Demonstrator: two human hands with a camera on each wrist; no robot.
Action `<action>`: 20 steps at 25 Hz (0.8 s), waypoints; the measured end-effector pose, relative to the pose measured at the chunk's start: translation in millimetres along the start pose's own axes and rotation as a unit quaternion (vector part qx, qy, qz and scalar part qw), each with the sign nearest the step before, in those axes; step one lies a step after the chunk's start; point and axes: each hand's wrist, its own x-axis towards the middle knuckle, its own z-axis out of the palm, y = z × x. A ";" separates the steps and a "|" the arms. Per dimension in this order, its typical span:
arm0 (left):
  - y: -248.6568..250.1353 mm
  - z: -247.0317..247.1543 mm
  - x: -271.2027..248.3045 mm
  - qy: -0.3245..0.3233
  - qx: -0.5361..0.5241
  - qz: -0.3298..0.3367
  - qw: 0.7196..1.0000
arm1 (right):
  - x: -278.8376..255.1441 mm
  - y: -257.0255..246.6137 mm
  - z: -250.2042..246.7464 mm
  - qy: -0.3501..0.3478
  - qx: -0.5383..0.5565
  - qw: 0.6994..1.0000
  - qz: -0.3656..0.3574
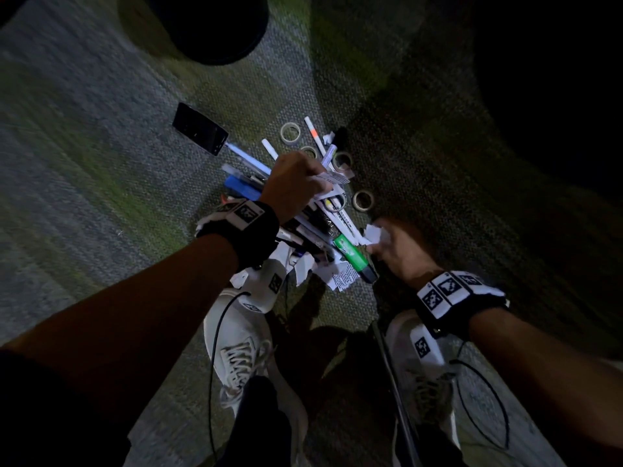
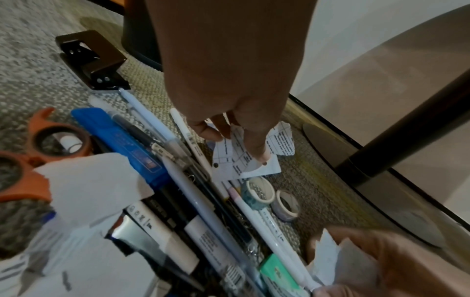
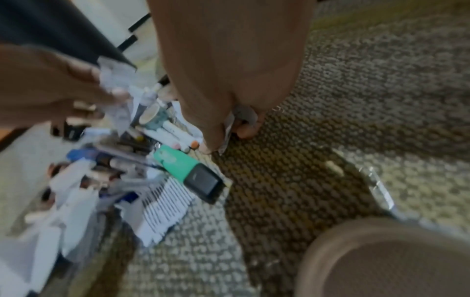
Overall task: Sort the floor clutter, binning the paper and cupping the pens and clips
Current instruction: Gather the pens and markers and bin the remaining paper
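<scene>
A heap of pens and markers [image 1: 303, 227] mixed with torn paper lies on the carpet in front of my shoes. My left hand [image 1: 322, 183] hovers over the heap's far side and pinches a printed paper scrap [image 2: 244, 160] between thumb and fingers [image 2: 258, 154]. My right hand [image 1: 374, 242] is at the heap's right edge, its fingers [image 3: 211, 144] curled round a small white paper scrap [image 1: 372, 232]. A green highlighter [image 1: 354, 256] lies just left of the right hand. A brown cup [image 3: 386, 257] shows blurred, low in the right wrist view. The black bin [image 1: 209, 25] stands beyond the heap.
Several tape rolls [image 1: 363, 200] lie to the right of the pens. A black hole punch [image 1: 199, 129] sits at the far left, and orange scissors [image 2: 38, 144] and a blue case [image 2: 122, 144] lie on the heap's left side. A dark furniture leg [image 2: 396, 140] rises on the right.
</scene>
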 end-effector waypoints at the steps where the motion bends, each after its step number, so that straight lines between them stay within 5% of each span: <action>1: -1.0 0.4 2.8 0.001 0.000 0.006 1.000 | -0.1 0.7 -0.9 -0.012 -0.008 1.000 0.003; 6: 0.5 8.6 17.7 0.009 0.019 0.047 0.999 | 14.5 -7.4 -14.8 0.019 -0.032 0.999 -0.031; 11: 5.8 13.1 43.0 0.000 0.055 0.027 0.998 | 47.5 -35.7 -43.6 0.045 0.201 0.978 -0.022; 15: 10.2 0.9 52.8 -0.074 0.179 0.062 0.979 | 79.2 -51.1 -46.4 0.077 0.076 0.994 -0.031; 20: -3.2 -31.4 55.4 -0.007 0.091 0.047 0.995 | 98.2 -64.7 -30.5 0.067 0.058 0.994 -0.058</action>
